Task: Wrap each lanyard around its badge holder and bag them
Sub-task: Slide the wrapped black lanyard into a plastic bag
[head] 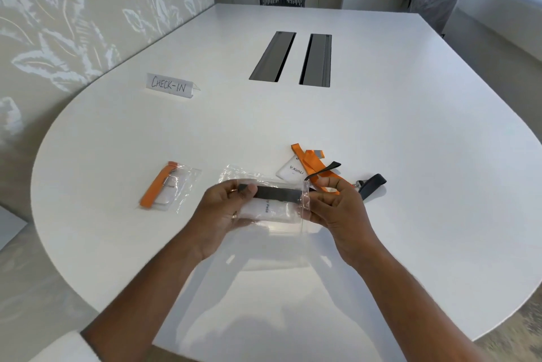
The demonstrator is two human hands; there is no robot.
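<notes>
Above the table [381,115], her left hand [223,209] clasps a clear bag [278,209] holding a black-strapped badge [265,207], steadying it, while the right hand [337,203] pinches the bag's mouth, probably to seal it.

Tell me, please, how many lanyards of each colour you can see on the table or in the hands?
Orange fabric lanyards: 2, one bagged at left, one loose on the V.Kohli badge.
Black fabric lanyards: 2, one in the clear plastic bag being held, one loose at right.
Total: 4
</notes>
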